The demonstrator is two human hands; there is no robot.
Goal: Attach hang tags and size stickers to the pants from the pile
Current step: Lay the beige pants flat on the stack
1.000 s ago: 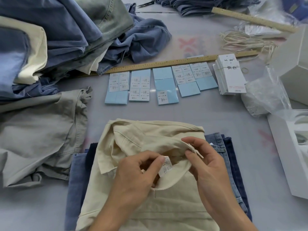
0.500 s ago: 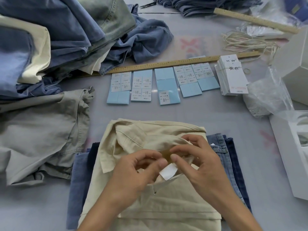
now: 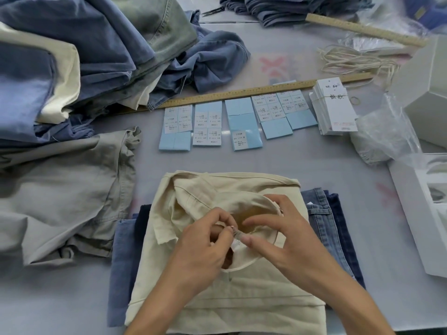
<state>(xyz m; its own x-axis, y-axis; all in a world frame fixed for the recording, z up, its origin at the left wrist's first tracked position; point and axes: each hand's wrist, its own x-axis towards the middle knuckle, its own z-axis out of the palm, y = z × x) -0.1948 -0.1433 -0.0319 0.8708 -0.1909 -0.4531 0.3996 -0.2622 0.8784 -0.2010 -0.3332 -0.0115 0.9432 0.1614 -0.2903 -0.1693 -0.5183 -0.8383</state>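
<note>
The cream pants (image 3: 217, 303) lay folded at the near edge of the counter (image 3: 314, 155), on top of a stack of blue denim pants (image 3: 331, 228) whose edges showed on either side of them. Both hands met over the open waistband of the cream pants. The left hand (image 3: 205, 247) had its fingers curled, thumb and forefinger pinching a small white sticker (image 3: 236, 243) at the waistband edge. The right hand (image 3: 287, 235) was spread more widely, its forefinger tip pressed onto the same sticker while the other fingers rested on the cream fabric.

Beyond the cream pants, toward the far side of the counter, a row of light blue sticker sheets (image 3: 238, 122) lay side by side, some with white size stickers on them and some partly bare. Just behind that row ran a long wooden ruler (image 3: 242, 94). At the right end of the row sat a bundle of white hang tags (image 3: 335, 107), with a loose coil of pale string (image 3: 355, 60) farther back. Left of the cream pants lay a crumpled grey pair (image 3: 60, 197), and behind it rose the pile of blue, green and cream pants (image 3: 96, 44). To the right of the cream pants stood a white box (image 3: 411, 213) and, beyond it, a clear plastic bag (image 3: 384, 134). A second ruler (image 3: 362, 29) lay at the far right.
</note>
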